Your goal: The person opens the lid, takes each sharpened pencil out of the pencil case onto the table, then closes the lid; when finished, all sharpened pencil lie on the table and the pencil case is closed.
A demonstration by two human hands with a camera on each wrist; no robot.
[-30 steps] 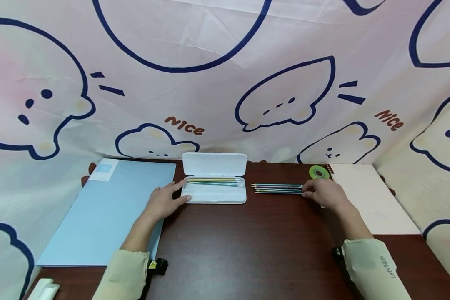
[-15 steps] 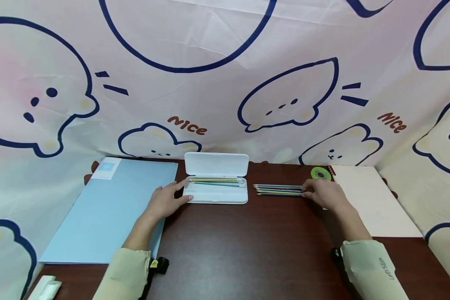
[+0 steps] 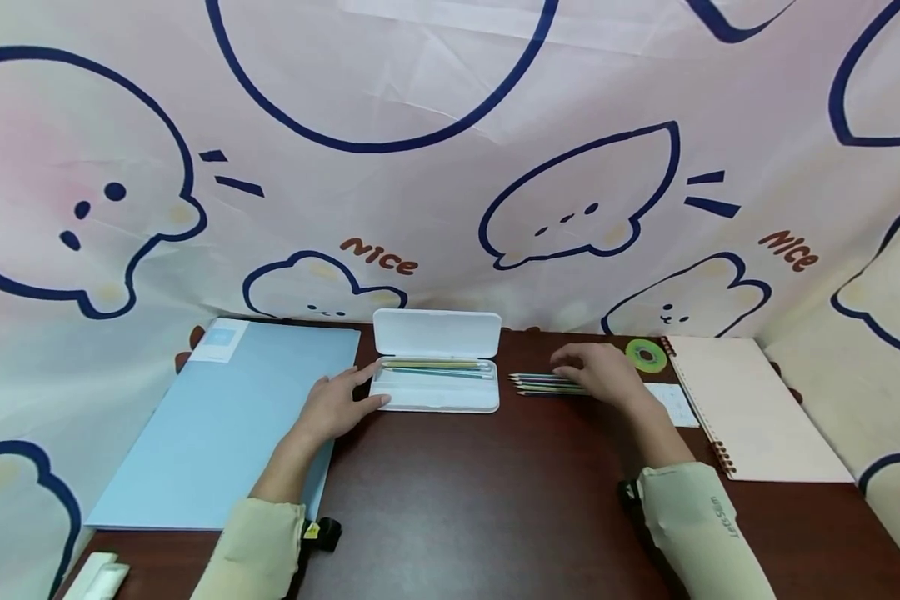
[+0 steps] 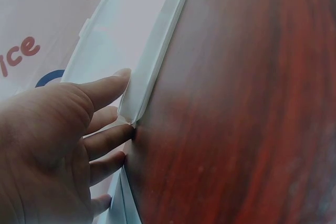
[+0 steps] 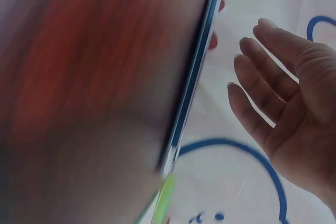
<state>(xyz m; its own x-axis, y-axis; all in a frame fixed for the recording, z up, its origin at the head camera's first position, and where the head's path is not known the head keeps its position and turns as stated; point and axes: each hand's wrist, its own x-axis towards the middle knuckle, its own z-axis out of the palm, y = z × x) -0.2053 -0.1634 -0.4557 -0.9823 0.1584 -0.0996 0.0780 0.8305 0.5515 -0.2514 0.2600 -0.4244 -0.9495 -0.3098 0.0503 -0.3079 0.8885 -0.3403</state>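
A white pencil case (image 3: 438,398) stands with its lid (image 3: 437,333) raised, a few pencils (image 3: 442,367) lying in its back part. At its left end is my left hand (image 3: 333,407), fingers spread, thumb and index finger touching the two corners. In the left wrist view the thumb (image 4: 113,88) rests on the case's rim. Several pencils (image 3: 536,385) lie side by side on the table to the right of the case. My right hand (image 3: 603,375) hovers over their right ends, holding nothing; in the right wrist view its loosely bent fingers (image 5: 257,95) are apart from the pencils.
A large blue folder (image 3: 225,425) lies at the left. To the right are a green ring-shaped roll (image 3: 646,356), a small pale card (image 3: 675,404) and a spiral notebook (image 3: 757,408). A white object (image 3: 97,577) sits at the near left; a patterned cloth stands behind the table.
My right hand has let go of the pencils' right ends and moved left above them, uncovering the pale card. My left hand stays at the case. The view has shifted slightly.
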